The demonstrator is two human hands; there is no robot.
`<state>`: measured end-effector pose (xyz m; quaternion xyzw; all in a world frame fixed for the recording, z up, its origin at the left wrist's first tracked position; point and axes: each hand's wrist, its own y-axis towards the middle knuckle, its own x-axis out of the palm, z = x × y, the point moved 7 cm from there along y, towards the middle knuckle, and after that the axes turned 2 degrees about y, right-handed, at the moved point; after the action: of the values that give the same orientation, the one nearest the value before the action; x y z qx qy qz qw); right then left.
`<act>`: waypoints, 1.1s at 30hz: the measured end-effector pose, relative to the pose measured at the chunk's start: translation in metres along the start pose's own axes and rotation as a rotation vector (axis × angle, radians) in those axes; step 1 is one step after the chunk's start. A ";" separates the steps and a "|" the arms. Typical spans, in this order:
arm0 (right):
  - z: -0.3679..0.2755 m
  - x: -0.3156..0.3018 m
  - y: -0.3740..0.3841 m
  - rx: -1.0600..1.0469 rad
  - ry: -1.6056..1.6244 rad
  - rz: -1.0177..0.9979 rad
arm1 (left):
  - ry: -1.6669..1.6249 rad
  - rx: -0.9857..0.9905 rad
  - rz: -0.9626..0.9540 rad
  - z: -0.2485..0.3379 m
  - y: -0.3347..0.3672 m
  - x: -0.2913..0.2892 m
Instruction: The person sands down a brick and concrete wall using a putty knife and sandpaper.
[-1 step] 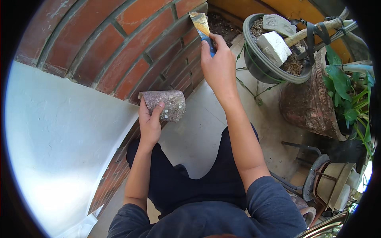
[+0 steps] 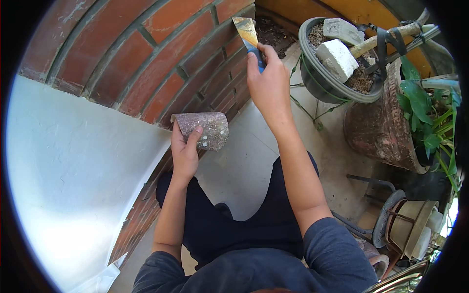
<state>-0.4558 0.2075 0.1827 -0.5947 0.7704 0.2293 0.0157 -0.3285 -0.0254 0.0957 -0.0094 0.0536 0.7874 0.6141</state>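
My left hand (image 2: 184, 151) grips a small weathered flower pot (image 2: 210, 129), fingers inside its rim and thumb on the outer wall. The pot lies on its side in the air, greyish pink-brown with pale specks and crust; its inside is hidden from me. Farther forward and to the right, my right hand (image 2: 270, 80) is closed round the blue handle of a putty knife (image 2: 248, 35). Its wide blade is smeared yellowish-brown and points up and away, close to the end of the brick wall (image 2: 166, 53). The blade and the pot are well apart.
On the right stands a dark plastic pot (image 2: 320, 78) with pale blocks and a tied branch. Beside it is a large brown planter (image 2: 376, 132) with leafy plants. A metal stand (image 2: 391, 215) holds another pot lower right. A white wall surface (image 2: 83, 161) fills the left.
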 end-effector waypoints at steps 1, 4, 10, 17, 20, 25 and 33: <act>0.000 -0.001 -0.001 -0.031 -0.008 0.014 | -0.014 0.000 0.000 -0.001 -0.001 0.001; 0.001 -0.002 0.000 -0.016 0.005 0.002 | -0.020 0.007 -0.008 -0.001 -0.001 0.004; 0.006 0.001 -0.004 0.035 0.205 0.041 | -0.018 0.001 0.001 -0.004 -0.007 0.001; 0.000 0.050 0.007 0.088 0.747 -0.020 | -0.015 -0.032 -0.004 -0.013 -0.010 0.001; -0.004 0.057 0.005 0.113 0.786 -0.041 | -0.002 -0.031 0.004 -0.013 -0.013 0.000; -0.005 0.057 0.012 0.137 0.778 -0.040 | 0.002 -0.082 0.000 -0.023 -0.014 -0.001; -0.016 0.057 -0.001 0.017 0.701 -0.024 | 0.015 -0.050 -0.021 -0.024 -0.013 0.010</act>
<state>-0.4675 0.1499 0.1801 -0.6462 0.7239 0.0045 -0.2418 -0.3197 -0.0150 0.0703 -0.0314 0.0384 0.7819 0.6214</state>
